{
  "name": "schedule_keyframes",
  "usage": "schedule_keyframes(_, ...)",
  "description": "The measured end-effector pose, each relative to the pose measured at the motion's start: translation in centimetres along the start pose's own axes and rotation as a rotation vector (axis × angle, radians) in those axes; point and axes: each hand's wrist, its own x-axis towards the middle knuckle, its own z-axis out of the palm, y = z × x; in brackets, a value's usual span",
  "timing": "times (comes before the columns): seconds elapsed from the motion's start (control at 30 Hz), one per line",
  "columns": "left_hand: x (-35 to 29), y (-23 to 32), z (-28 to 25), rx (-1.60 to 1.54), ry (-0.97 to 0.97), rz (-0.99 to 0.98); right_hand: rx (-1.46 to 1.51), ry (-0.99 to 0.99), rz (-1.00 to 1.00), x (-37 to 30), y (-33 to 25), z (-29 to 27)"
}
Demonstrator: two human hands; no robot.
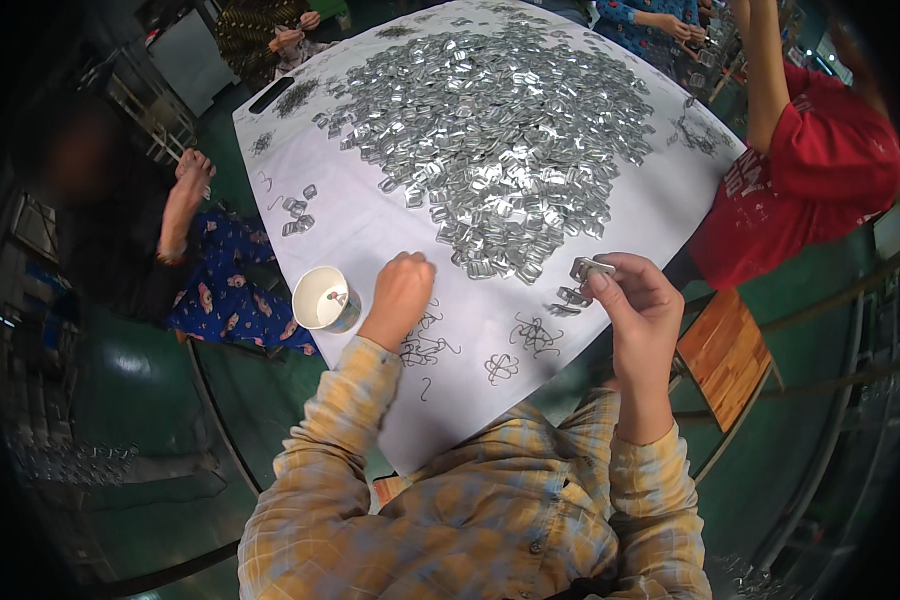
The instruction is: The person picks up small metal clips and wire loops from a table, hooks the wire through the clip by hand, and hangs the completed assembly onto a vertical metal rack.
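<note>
Raised over the table's near right edge, my right hand pinches a small silver metal buckle-like piece between thumb and fingers. A few more such pieces show just below and left of it; whether they hang from it or lie on the table I cannot tell. My left hand is closed, knuckles up, low over the white table beside a loose cluster of thin bent wire hooks. Whatever its fingers hold is hidden. Two more clusters of wire hooks lie between my hands.
A large heap of silver metal pieces covers the middle of the white table. A paper cup stands left of my left hand. A few pieces lie at the left edge. Other people sit around; a wooden stool stands right.
</note>
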Motion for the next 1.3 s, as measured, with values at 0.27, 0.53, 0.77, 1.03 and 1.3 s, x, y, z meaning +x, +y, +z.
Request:
schedule_keyframes(0.27,0.3,-1.7,1.1,0.165,-0.137,0.268,0.042,0.012,0.009,0.4,1.1,-0.2)
schedule_keyframes(0.53,3.2,6.8,-7.5,-0.921,0.226,-0.073,0.082,-0.136,0.111,-0.4,1.4,0.8)
schedule_keyframes(0.77,3.4,9.4,-10.7,-1.081,0.204,0.06,0.013,-0.186,0.126,-1.1,1.0,1.6)
schedule_keyframes(1.03,3.1,8.5,-10.6,-1.017,0.226,0.172,0.058,-0.199,0.152,-1.3,1.2,2.0)
schedule_keyframes(1.3,3.3,7.8,-11.0,-0.97,0.33,0.372,0.123,-0.209,0.162,-1.1,1.1,2.6)
